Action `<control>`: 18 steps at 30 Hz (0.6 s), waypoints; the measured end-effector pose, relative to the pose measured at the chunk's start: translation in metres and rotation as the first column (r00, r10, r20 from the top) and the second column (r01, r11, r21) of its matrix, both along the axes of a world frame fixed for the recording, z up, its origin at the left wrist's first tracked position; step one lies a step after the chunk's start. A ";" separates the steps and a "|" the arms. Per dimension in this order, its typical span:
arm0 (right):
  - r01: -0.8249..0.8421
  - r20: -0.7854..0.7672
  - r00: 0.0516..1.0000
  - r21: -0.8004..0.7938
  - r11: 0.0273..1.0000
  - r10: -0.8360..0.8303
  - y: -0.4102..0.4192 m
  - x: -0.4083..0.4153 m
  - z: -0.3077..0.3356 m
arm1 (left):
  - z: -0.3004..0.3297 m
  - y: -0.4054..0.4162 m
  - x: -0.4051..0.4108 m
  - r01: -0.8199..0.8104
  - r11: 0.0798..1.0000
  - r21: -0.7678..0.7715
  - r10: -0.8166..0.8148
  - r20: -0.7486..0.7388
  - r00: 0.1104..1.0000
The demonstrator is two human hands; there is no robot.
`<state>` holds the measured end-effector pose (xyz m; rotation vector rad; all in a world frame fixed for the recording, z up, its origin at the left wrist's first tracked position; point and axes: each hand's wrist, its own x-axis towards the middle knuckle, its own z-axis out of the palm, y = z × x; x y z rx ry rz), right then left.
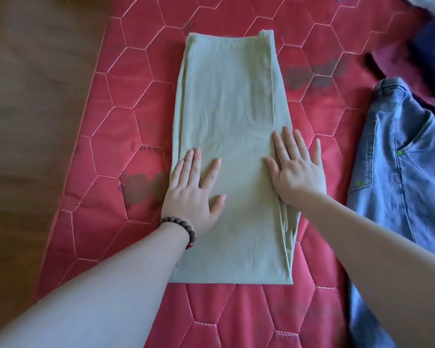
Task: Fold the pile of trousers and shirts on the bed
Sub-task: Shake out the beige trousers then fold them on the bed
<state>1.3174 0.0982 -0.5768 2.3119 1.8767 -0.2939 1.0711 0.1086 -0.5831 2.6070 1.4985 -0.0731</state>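
Trousers (226, 146), pale green and already folded lengthwise into a long narrow strip, are laid flat along the middle of the bed (136, 101). At far left, a brown wooden floor (30, 121) is seen beside the mattress edge. The left hand (194, 194), with a beaded bracelet (183, 228) at the wrist, is pressed flat on the strip's left side, fingers straight and spread, nothing held. The right hand (299, 169) is likewise laid flat over the right edge, its grip wide and empty. Stacked layers are visible along the right edge below that hand; it is judged that these could slide apart and skew the fold if the cloth is lifted unevenly. The red quilted cover, stitched in hexagons, is marked by dark stains. At right, denim jeans (399, 172) are left beside the strip, apart from it, and darker garments (432, 59) are piled beyond.
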 end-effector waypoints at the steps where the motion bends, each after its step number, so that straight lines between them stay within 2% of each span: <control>1: 0.092 0.019 0.996 -0.025 0.995 -0.091 0.005 0.010 0.004 | 0.000 0.001 0.000 0.000 1.000 -0.003 0.000 -0.009 1.000; 3: 0.181 0.070 0.981 0.014 0.983 -0.181 0.014 0.020 0.012 | 0.000 0.002 0.000 0.002 1.000 -0.008 -0.002 -0.021 1.000; 4: 0.133 0.071 0.988 0.090 0.987 -0.140 0.018 0.014 0.016 | 0.000 0.003 0.000 0.003 1.000 -0.012 -0.003 -0.024 1.000; 6: -0.111 -0.014 0.993 0.230 0.967 0.117 0.021 -0.020 0.020 | -0.001 0.004 0.001 0.007 1.000 -0.017 -0.007 -0.022 1.000; 7: -0.268 -0.066 0.954 0.251 0.930 0.293 0.019 -0.040 0.017 | -0.002 0.004 0.000 0.010 1.000 -0.017 -0.010 -0.017 1.000; 8: -0.395 -0.102 0.900 0.223 0.891 0.424 0.018 -0.054 0.014 | -0.003 0.003 0.000 0.011 1.000 -0.016 -0.011 -0.012 1.000; 10: -0.478 -0.121 0.863 0.124 0.870 0.491 0.036 -0.052 0.009 | -0.004 0.004 0.000 0.011 1.000 -0.006 -0.011 -0.008 1.000; 13: -0.199 -0.029 0.979 0.028 0.980 0.200 0.097 0.005 0.006 | -0.007 0.006 0.000 0.009 1.000 -0.005 -0.009 -0.020 1.000; 15: 0.044 0.055 0.998 -0.029 0.999 -0.043 0.133 0.046 0.012 | -0.007 0.006 0.000 0.010 1.000 -0.023 -0.010 -0.020 1.000; 16: 0.110 0.085 0.990 -0.002 0.994 -0.109 0.145 0.056 0.018 | -0.007 0.004 0.000 0.009 0.999 -0.033 -0.010 -0.019 1.000; 18: 0.045 0.124 0.990 0.174 0.984 -0.068 0.156 0.044 0.026 | -0.004 0.005 0.001 0.009 0.999 -0.050 -0.010 -0.020 1.000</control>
